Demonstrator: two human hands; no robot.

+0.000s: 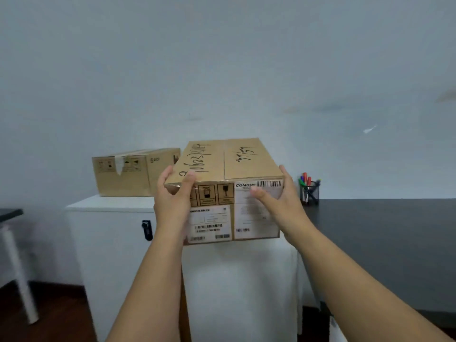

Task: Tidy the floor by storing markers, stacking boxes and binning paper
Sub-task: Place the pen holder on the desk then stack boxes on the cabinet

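I hold a brown cardboard box (229, 169) with black handwriting on top and shipping labels on its near face, raised in front of the white cabinet (111, 233). My left hand (172, 196) grips its near left corner, thumb on the top edge. My right hand (278, 196) grips its right side, thumb across the label. A second cardboard box (128, 174) sits on the cabinet top at the back left. A black mesh cup (309, 192) with several coloured markers stands on the dark table at the right.
The dark table (385, 238) runs along the right side against the pale wall. A black lock (146, 229) sits on the cabinet's front. A white table leg (17, 272) stands at the far left above dark wooden floor (49, 314).
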